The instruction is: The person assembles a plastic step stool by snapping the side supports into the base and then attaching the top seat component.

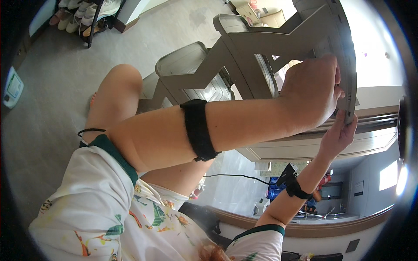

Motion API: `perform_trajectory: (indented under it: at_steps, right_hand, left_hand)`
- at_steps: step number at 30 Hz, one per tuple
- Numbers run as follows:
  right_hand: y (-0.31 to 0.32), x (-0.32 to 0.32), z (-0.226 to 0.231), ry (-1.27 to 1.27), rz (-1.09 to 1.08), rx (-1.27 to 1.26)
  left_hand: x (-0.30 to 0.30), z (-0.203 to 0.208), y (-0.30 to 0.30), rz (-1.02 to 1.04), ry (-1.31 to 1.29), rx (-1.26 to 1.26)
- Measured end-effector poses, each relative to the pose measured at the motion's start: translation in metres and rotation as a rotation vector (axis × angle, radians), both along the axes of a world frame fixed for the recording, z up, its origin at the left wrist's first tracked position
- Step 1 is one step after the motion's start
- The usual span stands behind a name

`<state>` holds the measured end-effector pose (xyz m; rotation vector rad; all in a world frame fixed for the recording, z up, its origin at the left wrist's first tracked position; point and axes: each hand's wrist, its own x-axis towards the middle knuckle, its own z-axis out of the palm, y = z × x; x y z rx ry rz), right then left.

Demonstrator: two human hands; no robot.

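Observation:
A grey tiered rack (250, 43) with zigzag side panels and tray-like shelves rises from the middle of the view to the upper right. My left hand (310, 89) is curled against the rack's flat end panel, its fingertips partly hidden at the panel's edge. Lower down, my right hand (339, 135) pinches the bottom corner of the same panel between thumb and fingers. Black straps circle both forearms, and a small dark device (287, 173) sits by the right one.
Several shoes (87, 15) stand on a rack at the upper left. A white device with a greenish screen (14, 88) lies at the left edge. A thin black cable (235, 175) runs toward my right forearm. Wooden trim (344, 224) curves along the lower right.

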<state>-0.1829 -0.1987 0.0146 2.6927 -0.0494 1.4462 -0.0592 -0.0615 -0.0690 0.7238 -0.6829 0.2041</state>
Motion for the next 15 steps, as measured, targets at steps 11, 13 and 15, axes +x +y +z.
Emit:
perform_trajectory:
  at_steps: [11, 13, 15]
  right_hand:
    - [0.005, -0.001, 0.008, 0.074, 0.019, -0.033]
    - [0.008, -0.007, 0.015, 0.181, 0.055, 0.139]
    - [0.005, -0.017, 0.028, 0.29, 0.078, 0.206]
  left_hand:
    - [0.005, 0.001, 0.002, -0.048, -0.056, 0.069]
    - [0.006, 0.004, 0.005, -0.266, 0.072, -0.005]
    - [0.011, 0.007, 0.011, -0.417, 0.099, -0.044]
